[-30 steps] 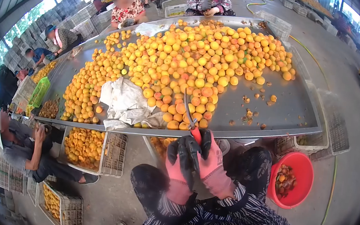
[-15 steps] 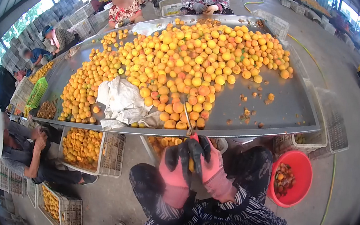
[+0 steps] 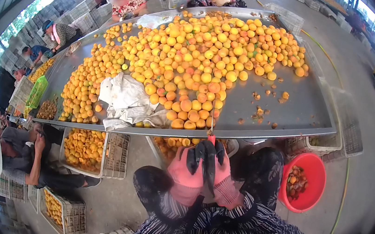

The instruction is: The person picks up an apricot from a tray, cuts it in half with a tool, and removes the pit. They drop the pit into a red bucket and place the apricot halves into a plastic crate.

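My right hand (image 3: 221,170), in a pink glove with dark fingers, is closed around a red-handled knife (image 3: 211,137). Its thin metal blade points away from me, over the table's near edge. Pressed close beside it, my left hand (image 3: 187,168) wears the same kind of glove and has its fingers curled in; whatever lies between the hands is hidden. Beyond them, a large heap of whole apricots (image 3: 189,63) covers much of the metal table (image 3: 286,113). Below the table edge, partly behind my hands, stands a crate of cut apricots (image 3: 170,145).
A white cloth (image 3: 126,100) lies by the heap. On the floor to my right is a red basin (image 3: 303,182) with scraps inside. Left of me stand a crate of apricot halves (image 3: 82,151) and a seated person in a hat (image 3: 19,152). Other people sit around the table.
The knife has swung from leaning left to nearly upright in view and shifted slightly right. The orange piece glimpsed between my hands is now out of sight. The person opposite has lowered a hand.
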The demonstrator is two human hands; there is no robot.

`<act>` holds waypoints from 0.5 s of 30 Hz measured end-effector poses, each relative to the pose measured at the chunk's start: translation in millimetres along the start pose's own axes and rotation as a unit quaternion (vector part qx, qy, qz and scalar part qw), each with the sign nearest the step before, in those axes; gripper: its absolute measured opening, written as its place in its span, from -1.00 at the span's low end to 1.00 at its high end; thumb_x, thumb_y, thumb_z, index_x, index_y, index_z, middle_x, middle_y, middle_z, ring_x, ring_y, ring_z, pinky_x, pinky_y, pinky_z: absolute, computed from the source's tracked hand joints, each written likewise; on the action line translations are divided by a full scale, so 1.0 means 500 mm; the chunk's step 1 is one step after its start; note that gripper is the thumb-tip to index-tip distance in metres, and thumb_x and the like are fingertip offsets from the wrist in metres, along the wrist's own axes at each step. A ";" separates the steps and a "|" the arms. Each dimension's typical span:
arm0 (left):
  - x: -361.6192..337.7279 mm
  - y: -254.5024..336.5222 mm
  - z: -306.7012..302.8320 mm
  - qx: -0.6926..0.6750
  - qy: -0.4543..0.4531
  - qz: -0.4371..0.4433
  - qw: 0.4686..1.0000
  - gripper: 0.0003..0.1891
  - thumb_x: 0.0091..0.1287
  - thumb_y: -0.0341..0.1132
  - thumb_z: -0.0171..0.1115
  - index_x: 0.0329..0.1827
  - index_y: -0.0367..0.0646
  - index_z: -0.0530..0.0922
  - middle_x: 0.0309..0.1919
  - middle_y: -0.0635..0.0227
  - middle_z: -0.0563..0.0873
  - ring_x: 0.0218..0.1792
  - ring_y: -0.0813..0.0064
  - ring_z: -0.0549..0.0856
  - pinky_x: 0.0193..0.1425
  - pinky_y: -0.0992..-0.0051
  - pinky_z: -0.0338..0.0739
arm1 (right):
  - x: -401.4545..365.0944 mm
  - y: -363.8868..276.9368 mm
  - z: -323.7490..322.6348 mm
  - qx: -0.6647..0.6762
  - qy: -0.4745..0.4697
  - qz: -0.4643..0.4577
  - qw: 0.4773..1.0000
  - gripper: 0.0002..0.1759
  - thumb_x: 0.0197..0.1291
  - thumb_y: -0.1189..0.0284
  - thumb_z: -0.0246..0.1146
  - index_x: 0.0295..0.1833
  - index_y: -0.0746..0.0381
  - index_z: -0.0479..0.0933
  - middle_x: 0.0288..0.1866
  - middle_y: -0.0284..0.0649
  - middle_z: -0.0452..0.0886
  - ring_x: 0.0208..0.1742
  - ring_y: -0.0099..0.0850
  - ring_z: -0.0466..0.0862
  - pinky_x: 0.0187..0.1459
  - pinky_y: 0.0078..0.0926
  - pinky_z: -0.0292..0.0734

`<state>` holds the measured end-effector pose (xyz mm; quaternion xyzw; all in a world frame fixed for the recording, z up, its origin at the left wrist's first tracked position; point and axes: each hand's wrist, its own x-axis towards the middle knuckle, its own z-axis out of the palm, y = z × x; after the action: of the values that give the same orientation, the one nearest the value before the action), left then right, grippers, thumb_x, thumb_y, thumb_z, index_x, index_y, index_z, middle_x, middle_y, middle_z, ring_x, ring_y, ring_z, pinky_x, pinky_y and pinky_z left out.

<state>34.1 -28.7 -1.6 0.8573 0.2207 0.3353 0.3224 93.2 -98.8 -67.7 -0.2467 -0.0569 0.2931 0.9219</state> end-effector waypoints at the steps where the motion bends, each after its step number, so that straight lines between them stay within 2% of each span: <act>1: -0.003 -0.002 0.008 0.007 0.012 0.019 1.000 -0.72 0.03 -0.30 0.28 -0.19 -0.17 0.58 -0.30 0.17 0.63 -0.31 0.18 0.68 -0.25 0.33 0.56 | 0.004 0.005 -0.018 -0.024 -0.023 0.002 0.999 -0.56 0.32 0.40 0.03 0.28 0.31 0.28 0.15 -0.11 0.47 0.09 -0.28 0.55 0.14 -0.34 0.47; 2: -0.003 -0.001 0.015 0.012 0.028 0.037 0.999 -0.73 0.02 -0.31 0.30 -0.20 -0.17 0.58 -0.31 0.18 0.63 -0.32 0.18 0.68 -0.26 0.33 0.56 | 0.014 0.007 -0.040 -0.051 -0.048 0.004 0.998 -0.55 0.31 0.40 0.03 0.28 0.30 0.27 0.17 -0.13 0.46 0.10 -0.28 0.53 0.17 -0.33 0.44; 3: -0.004 0.003 0.010 0.025 0.024 0.061 0.998 -0.72 -0.01 -0.33 0.32 -0.21 -0.17 0.58 -0.33 0.21 0.62 -0.32 0.17 0.68 -0.26 0.33 0.56 | 0.027 0.012 -0.064 -0.044 -0.068 0.050 0.996 -0.60 0.30 0.39 0.05 0.21 0.27 0.34 0.11 -0.19 0.50 0.09 -0.35 0.54 0.18 -0.40 0.42; 4: -0.004 0.002 0.007 0.023 0.018 0.057 0.998 -0.72 -0.01 -0.33 0.32 -0.21 -0.17 0.58 -0.33 0.21 0.62 -0.32 0.17 0.68 -0.26 0.33 0.56 | 0.027 0.003 -0.069 -0.044 -0.061 0.051 0.996 -0.60 0.30 0.39 0.05 0.21 0.27 0.34 0.11 -0.19 0.50 0.09 -0.35 0.54 0.18 -0.40 0.42; 5: -0.002 -0.001 0.004 0.028 0.002 0.085 0.996 -0.72 -0.02 -0.33 0.32 -0.21 -0.17 0.58 -0.33 0.21 0.61 -0.32 0.17 0.68 -0.26 0.33 0.57 | 0.028 -0.006 -0.073 -0.376 -0.130 -0.028 0.917 -0.64 0.30 0.41 0.04 0.18 0.26 0.36 0.07 -0.22 0.53 0.08 -0.40 0.55 0.16 -0.45 0.44; 6: 0.000 -0.004 0.000 0.034 -0.011 0.112 0.993 -0.71 -0.03 -0.34 0.32 -0.21 -0.17 0.58 -0.33 0.21 0.61 -0.32 0.16 0.68 -0.26 0.32 0.57 | 0.028 -0.010 -0.074 -0.659 -0.189 -0.100 0.722 -0.68 0.30 0.42 0.04 0.14 0.25 0.39 0.03 -0.25 0.55 0.07 -0.44 0.55 0.14 -0.49 0.45; 7: 0.002 -0.004 -0.008 0.042 -0.028 0.128 0.991 -0.67 -0.05 -0.32 0.33 -0.18 -0.17 0.58 -0.35 0.22 0.60 -0.34 0.16 0.67 -0.28 0.31 0.58 | 0.022 -0.004 -0.070 -0.749 -0.192 -0.101 0.626 -0.73 0.28 0.47 0.06 0.09 0.23 0.43 -0.04 -0.30 0.57 0.02 -0.51 0.57 0.09 -0.57 0.47; 8: 0.000 -0.013 -0.010 0.043 -0.031 0.124 0.991 -0.67 -0.05 -0.32 0.33 -0.18 -0.17 0.58 -0.35 0.22 0.60 -0.34 0.16 0.67 -0.28 0.31 0.58 | 0.022 -0.002 -0.074 -0.749 -0.192 -0.097 0.627 -0.73 0.28 0.47 0.06 0.09 0.23 0.43 -0.04 -0.30 0.57 0.02 -0.51 0.57 0.09 -0.57 0.47; 10: -0.004 -0.035 -0.007 0.054 -0.066 0.176 0.981 -0.63 -0.08 -0.26 0.35 -0.17 -0.18 0.58 -0.33 0.22 0.61 -0.35 0.17 0.67 -0.28 0.29 0.59 | 0.024 -0.006 -0.085 -0.592 -0.209 0.024 0.778 -0.72 0.25 0.51 0.10 0.08 0.22 0.44 -0.05 -0.31 0.57 -0.01 -0.52 0.58 0.05 -0.60 0.49; 12: -0.009 -0.050 -0.011 0.055 -0.085 0.190 0.977 -0.59 -0.12 -0.22 0.37 -0.18 -0.19 0.58 -0.29 0.20 0.61 -0.35 0.16 0.67 -0.29 0.28 0.60 | 0.000 -0.022 -0.040 -0.588 -0.206 0.041 0.781 -0.71 0.22 0.53 0.13 0.08 0.23 0.44 -0.06 -0.30 0.57 -0.02 -0.50 0.59 0.04 -0.61 0.50; 14: -0.009 -0.050 -0.022 0.050 -0.127 0.227 0.964 -0.57 -0.15 -0.20 0.39 -0.19 -0.20 0.58 -0.26 0.18 0.61 -0.36 0.15 0.66 -0.29 0.28 0.60 | -0.023 -0.014 -0.033 -0.416 -0.149 0.073 0.894 -0.77 0.21 0.53 0.16 0.00 0.24 0.46 -0.14 -0.30 0.58 -0.08 -0.49 0.61 -0.06 -0.58 0.54; 15: -0.009 -0.057 -0.024 0.048 -0.129 0.223 0.965 -0.57 -0.15 -0.20 0.39 -0.19 -0.20 0.58 -0.26 0.18 0.61 -0.36 0.15 0.66 -0.29 0.28 0.60 | -0.029 -0.007 -0.031 -0.417 -0.147 0.077 0.894 -0.77 0.21 0.53 0.16 0.00 0.24 0.46 -0.14 -0.30 0.58 -0.08 -0.49 0.61 -0.06 -0.58 0.54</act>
<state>17.9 -7.0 -16.6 0.9353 -0.0033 0.2745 0.2233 87.3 -116.2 -79.1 -0.5659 -0.2892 0.3455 0.6905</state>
